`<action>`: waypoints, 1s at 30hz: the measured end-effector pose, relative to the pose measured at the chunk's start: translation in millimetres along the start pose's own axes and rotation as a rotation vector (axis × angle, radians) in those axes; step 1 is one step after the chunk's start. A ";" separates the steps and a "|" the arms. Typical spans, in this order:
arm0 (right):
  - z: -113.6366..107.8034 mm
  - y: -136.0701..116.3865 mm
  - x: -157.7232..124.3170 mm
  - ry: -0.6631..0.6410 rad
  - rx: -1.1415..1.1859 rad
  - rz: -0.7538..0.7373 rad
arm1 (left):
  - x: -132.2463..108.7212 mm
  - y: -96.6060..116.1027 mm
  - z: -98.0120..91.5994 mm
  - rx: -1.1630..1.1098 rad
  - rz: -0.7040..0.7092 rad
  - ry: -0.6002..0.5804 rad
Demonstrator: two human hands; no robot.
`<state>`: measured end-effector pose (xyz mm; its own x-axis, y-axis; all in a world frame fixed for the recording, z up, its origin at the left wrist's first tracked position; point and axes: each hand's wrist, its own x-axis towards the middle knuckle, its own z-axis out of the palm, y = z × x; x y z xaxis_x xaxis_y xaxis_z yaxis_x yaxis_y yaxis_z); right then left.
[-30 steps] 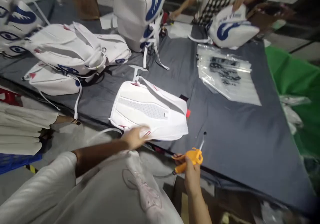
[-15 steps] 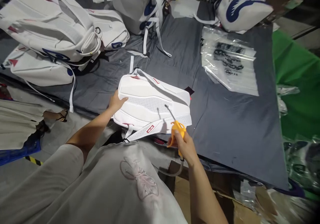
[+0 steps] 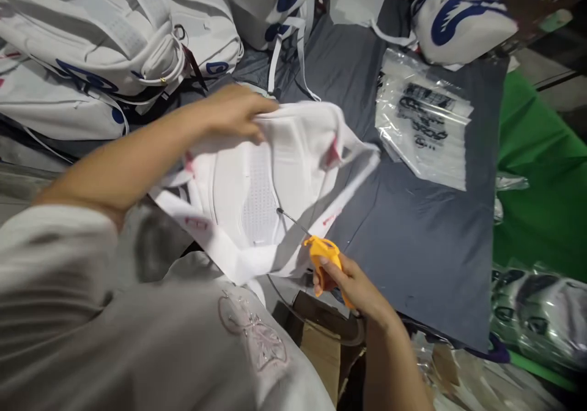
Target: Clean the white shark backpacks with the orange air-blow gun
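A white backpack (image 3: 293,154) is tipped up at the table's near edge, its padded back panel facing me and its shoulder straps hanging toward my shirt. My left hand (image 3: 238,114) grips the backpack's upper edge, thumb on the panel side; some fingers are hidden behind it. In my right hand (image 3: 342,279) is an orange air blow gun (image 3: 324,255), fingers wrapped round its handle. The gun's thin metal nozzle points up and left, its tip in front of the back panel. Whether the tip touches the fabric I cannot tell.
White backpacks (image 3: 101,38) are piled at the left of the grey-covered table (image 3: 435,240). Clear printed plastic bags (image 3: 424,123) lie to the right. A white bag (image 3: 472,19) stands at the far right near another person's hand. Below the near edge is an open cardboard box (image 3: 321,353).
The backpack, flat on the table before, is now turned and tipped up toward me. My left hand has moved from its left end to its upper edge. The blow gun stays in my right hand.
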<state>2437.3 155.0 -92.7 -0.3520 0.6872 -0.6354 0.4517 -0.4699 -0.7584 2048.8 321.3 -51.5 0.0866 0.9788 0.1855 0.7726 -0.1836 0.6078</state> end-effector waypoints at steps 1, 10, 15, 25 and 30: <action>8.7 4.1 4.7 0.025 0.014 0.005 | 24.8 21.1 7.2 0.046 0.125 -0.073; 55.0 68.8 53.4 0.196 0.046 -0.029 | -87.7 48.9 175.2 0.456 0.138 -0.236; 54.6 62.6 51.8 0.100 -0.036 -0.021 | -146.2 -13.0 158.9 0.462 -0.008 -0.411; 70.0 68.3 67.8 0.062 0.103 -0.043 | 35.0 -12.6 141.5 0.152 0.075 -0.098; 65.0 70.4 71.2 0.048 0.204 0.001 | 70.8 -29.0 155.1 0.176 0.181 -0.242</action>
<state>2390.7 134.9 -200.8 -0.3096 0.7101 -0.6324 0.2750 -0.5698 -0.7744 2130.0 409.9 -175.8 0.3622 0.9289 0.0771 0.8260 -0.3582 0.4352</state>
